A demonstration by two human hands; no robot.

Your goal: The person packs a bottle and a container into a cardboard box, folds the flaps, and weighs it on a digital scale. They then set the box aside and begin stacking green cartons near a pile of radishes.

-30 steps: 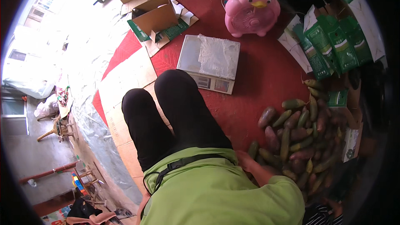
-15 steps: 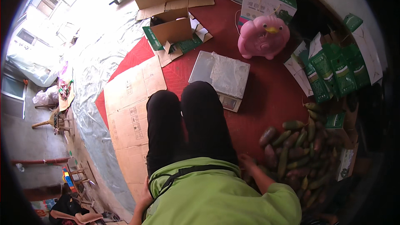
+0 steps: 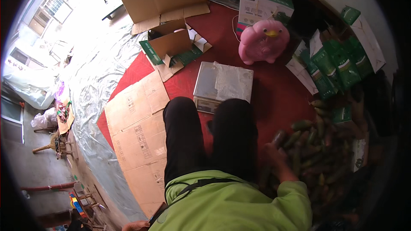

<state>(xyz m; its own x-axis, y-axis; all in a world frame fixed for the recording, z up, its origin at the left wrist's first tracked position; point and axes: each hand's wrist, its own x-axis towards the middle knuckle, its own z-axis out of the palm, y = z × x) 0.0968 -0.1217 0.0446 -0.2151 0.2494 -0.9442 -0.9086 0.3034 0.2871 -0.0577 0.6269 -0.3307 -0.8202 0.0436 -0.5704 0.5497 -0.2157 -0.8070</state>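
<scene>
At the left edge of a heap of long green and purplish radish-like vegetables, my right hand reaches forward. Its fingertips are at a dark oval vegetable, touching it or just beside it; blur and shadow hide whether they grip. My left hand is low at the picture's bottom edge, beside my left hip, next to a small dark flat thing. Its fingers are mostly hidden. In front of my knees a flat scale with a worn, pale covering rests on the red carpet.
A flattened cardboard sheet lies to the left, beside clear plastic sheeting. Ahead stand an open carton and a pink bird-shaped stool, with a white-and-green box behind it. Green-and-white cartons lean at the right.
My right hand has moved forward from beside my hip to the dark oval vegetable. My left hand has shifted down and left. My knees have spread apart, and the view has shifted slightly.
</scene>
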